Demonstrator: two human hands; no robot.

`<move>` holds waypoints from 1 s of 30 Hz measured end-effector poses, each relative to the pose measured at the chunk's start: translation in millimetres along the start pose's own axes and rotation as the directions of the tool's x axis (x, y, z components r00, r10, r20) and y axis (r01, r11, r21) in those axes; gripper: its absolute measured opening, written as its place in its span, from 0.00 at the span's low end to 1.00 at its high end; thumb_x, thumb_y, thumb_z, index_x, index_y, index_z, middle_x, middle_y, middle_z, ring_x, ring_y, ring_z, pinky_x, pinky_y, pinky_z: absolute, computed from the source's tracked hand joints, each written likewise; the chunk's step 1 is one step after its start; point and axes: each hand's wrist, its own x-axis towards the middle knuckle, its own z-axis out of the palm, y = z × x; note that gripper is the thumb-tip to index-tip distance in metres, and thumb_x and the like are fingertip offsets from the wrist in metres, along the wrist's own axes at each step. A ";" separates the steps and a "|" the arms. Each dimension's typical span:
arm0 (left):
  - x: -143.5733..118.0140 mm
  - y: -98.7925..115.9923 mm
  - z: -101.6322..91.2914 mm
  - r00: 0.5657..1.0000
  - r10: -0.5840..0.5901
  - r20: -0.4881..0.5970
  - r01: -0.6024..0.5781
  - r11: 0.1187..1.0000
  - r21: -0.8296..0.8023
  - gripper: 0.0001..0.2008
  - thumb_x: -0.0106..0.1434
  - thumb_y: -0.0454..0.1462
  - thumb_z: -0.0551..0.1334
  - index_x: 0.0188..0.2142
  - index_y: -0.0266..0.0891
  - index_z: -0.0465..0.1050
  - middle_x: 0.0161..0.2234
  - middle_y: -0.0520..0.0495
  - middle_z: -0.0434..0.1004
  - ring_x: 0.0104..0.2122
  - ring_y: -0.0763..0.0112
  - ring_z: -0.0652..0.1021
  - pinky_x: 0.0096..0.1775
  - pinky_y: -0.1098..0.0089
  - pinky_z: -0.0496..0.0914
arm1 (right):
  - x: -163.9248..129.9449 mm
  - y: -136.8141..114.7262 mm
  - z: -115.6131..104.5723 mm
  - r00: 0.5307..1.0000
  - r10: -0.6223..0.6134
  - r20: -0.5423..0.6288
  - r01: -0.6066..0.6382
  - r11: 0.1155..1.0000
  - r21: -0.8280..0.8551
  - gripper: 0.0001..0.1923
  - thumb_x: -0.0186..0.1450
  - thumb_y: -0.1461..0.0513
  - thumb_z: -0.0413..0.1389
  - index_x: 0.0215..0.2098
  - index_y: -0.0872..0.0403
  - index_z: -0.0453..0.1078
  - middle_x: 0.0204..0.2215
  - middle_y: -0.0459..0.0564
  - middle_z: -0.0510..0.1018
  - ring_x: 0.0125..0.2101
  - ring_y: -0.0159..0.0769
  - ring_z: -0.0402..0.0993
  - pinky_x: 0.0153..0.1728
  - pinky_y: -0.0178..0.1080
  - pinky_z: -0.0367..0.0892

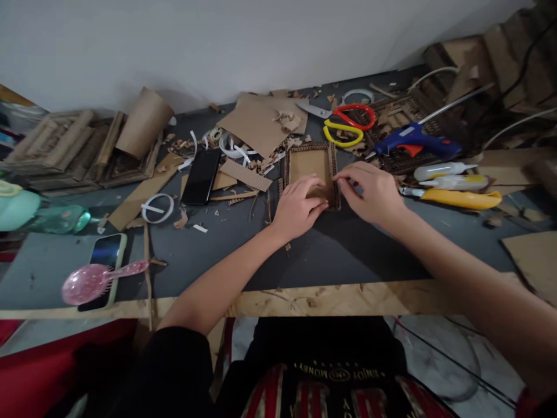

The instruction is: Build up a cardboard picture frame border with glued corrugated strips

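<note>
L hand (298,208) flat on cardboard frame (311,165); R hand (372,193) pinching its edge.

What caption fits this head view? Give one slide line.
Both hands, left hand and right hand, press a small cardboard frame on a cluttered dark table.

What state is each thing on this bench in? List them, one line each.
cardboard frame: flat on the bench, both hands on it
left hand: pressing the frame's lower edge
right hand: fingertips pinching the frame's right edge
scissors: lying flat, blades look closed
glue gun: lying on its side
black phone: screen dark
phone under pink brush: screen lit
</note>
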 end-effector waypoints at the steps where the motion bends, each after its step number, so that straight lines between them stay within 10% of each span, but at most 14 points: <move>1: -0.1 1.1 -1.7 1.000 0.008 0.009 -0.008 1.000 0.007 0.14 0.72 0.40 0.59 0.36 0.40 0.83 0.56 0.40 0.74 0.61 0.54 0.71 0.59 0.51 0.66 | -5.8 -1.5 0.3 1.000 -0.019 -0.015 0.018 0.999 -0.036 0.13 0.71 0.64 0.48 0.42 0.54 0.75 0.38 0.56 0.81 0.41 0.43 0.77 0.43 0.44 0.72; 12: -12.8 -43.0 -44.2 0.998 0.059 0.008 -0.059 0.997 0.055 0.16 0.69 0.47 0.59 0.48 0.44 0.80 0.62 0.41 0.69 0.63 0.50 0.68 0.63 0.47 0.61 | -24.8 -15.8 14.3 0.944 -0.317 -0.090 0.297 0.937 -0.185 0.14 0.70 0.55 0.57 0.46 0.57 0.76 0.40 0.55 0.81 0.43 0.42 0.77 0.41 0.41 0.71; 30: -20.8 -53.8 -29.3 0.977 0.190 -0.093 -0.191 0.982 -0.007 0.11 0.67 0.45 0.66 0.36 0.42 0.83 0.53 0.42 0.78 0.56 0.55 0.75 0.57 0.51 0.70 | -19.5 2.7 15.0 0.952 -0.303 -0.036 0.298 0.948 -0.114 0.09 0.70 0.61 0.57 0.40 0.53 0.81 0.41 0.53 0.82 0.44 0.41 0.77 0.45 0.43 0.71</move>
